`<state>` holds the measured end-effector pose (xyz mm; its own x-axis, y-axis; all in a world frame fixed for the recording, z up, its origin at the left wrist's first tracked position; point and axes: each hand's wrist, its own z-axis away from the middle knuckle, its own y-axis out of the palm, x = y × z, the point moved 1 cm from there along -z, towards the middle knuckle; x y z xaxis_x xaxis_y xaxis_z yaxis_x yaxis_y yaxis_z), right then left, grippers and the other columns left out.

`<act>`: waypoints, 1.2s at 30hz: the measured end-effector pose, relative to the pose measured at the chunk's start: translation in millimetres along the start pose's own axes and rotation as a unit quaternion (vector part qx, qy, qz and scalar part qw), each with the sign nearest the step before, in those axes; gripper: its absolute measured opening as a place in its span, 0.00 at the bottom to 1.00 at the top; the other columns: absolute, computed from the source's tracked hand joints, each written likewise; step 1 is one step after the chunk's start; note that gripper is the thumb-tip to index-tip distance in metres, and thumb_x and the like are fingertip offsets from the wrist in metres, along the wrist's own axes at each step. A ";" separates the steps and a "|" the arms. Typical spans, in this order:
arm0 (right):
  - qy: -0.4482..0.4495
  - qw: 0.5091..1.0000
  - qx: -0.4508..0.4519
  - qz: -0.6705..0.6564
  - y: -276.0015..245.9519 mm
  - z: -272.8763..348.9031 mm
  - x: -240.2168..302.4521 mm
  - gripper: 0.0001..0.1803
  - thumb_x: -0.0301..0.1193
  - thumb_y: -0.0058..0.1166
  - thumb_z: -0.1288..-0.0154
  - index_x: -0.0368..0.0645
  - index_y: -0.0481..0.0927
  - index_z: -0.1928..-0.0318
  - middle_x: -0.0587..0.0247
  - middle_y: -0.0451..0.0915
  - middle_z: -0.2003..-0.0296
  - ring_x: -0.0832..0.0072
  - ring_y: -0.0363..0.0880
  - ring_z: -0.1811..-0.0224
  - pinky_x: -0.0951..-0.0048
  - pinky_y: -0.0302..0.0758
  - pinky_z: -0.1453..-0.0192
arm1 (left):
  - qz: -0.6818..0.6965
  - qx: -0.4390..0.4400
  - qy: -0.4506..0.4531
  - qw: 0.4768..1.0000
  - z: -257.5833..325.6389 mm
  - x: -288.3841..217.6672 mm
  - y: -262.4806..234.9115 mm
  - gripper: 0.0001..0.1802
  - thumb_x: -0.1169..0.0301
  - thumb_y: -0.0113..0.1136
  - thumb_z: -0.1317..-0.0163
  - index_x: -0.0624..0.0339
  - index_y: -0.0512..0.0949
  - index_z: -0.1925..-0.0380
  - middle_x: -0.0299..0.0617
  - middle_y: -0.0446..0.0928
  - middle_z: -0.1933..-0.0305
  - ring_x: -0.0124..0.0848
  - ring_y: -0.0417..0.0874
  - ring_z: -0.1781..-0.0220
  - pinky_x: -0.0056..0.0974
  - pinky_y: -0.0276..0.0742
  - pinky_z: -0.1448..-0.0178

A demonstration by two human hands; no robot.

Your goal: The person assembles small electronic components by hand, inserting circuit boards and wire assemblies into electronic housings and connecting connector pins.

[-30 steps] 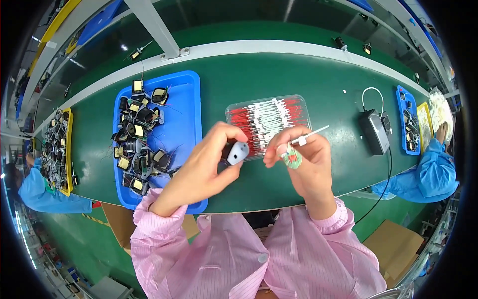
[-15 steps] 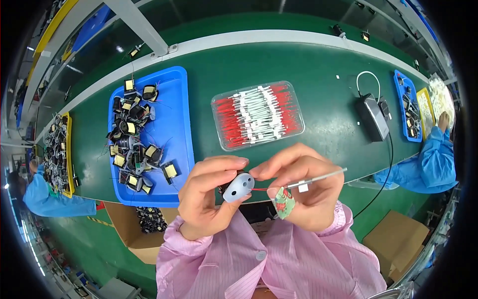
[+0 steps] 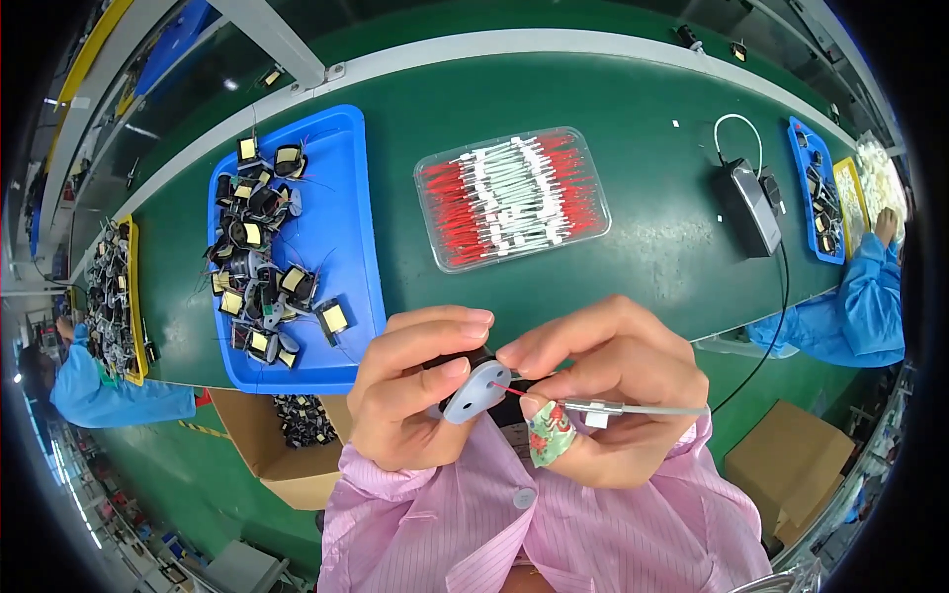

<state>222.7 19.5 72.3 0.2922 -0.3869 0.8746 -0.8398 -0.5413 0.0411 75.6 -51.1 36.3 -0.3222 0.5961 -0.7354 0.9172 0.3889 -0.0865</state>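
Observation:
My left hand (image 3: 410, 400) is closed around a small dark part with a pale grey oval plate (image 3: 473, 397) that has round holes. The plate faces my right hand (image 3: 623, 395). That hand pinches a thin wire lead with a white sleeve (image 3: 657, 409) and a small white tag (image 3: 596, 419). Its red end (image 3: 507, 388) reaches a hole in the plate; how deep it goes in cannot be seen. Green patterned tape (image 3: 550, 435) wraps my right thumb. Beyond my hands, a clear plastic box (image 3: 427, 232) holds rows of similar red and white leads.
To the left, a blue tray (image 3: 348, 257) carries a pile of dark coil parts (image 3: 259, 234). A cardboard box (image 3: 242, 435) stands below it. A black power adapter (image 3: 746, 208) with cables lies at right. Blue-sleeved people (image 3: 855, 306) work at both sides.
My hands have shifted slightly right and lower, and the grey plate is turned more edge-on. The red wire end stays at the hole. The tray and box sit higher in view.

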 end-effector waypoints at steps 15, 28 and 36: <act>0.021 0.997 0.057 0.038 2.7 -3.0 6.9 0.08 0.15 0.64 0.54 0.30 0.80 0.71 0.51 0.77 0.65 0.63 0.84 0.65 0.70 0.83 0.61 | 0.021 -0.014 0.003 1.000 4.6 3.5 -3.9 0.25 0.84 0.68 0.51 0.60 0.73 0.52 0.54 0.76 0.54 0.50 0.81 0.54 0.45 0.83 0.56; 0.004 0.998 0.050 0.036 4.3 -3.8 2.9 0.08 0.15 0.64 0.54 0.29 0.79 0.71 0.50 0.77 0.65 0.64 0.84 0.65 0.71 0.83 0.62 | 0.024 -0.008 -0.014 1.000 1.5 4.2 -4.5 0.27 0.83 0.69 0.51 0.57 0.72 0.51 0.51 0.76 0.53 0.49 0.81 0.55 0.44 0.83 0.56; -0.004 0.997 0.061 0.037 3.8 -4.8 0.2 0.09 0.15 0.65 0.55 0.29 0.79 0.71 0.50 0.77 0.66 0.64 0.84 0.66 0.72 0.83 0.63 | 0.021 0.005 -0.011 1.000 4.0 8.2 -7.9 0.26 0.82 0.68 0.50 0.57 0.72 0.50 0.52 0.75 0.53 0.49 0.81 0.55 0.44 0.83 0.57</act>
<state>217.4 21.0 74.9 0.2350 -0.4348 0.8693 -0.7974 -0.5977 -0.0834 66.6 -52.1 28.4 -0.2787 0.5961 -0.7530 0.9319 0.3573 -0.0620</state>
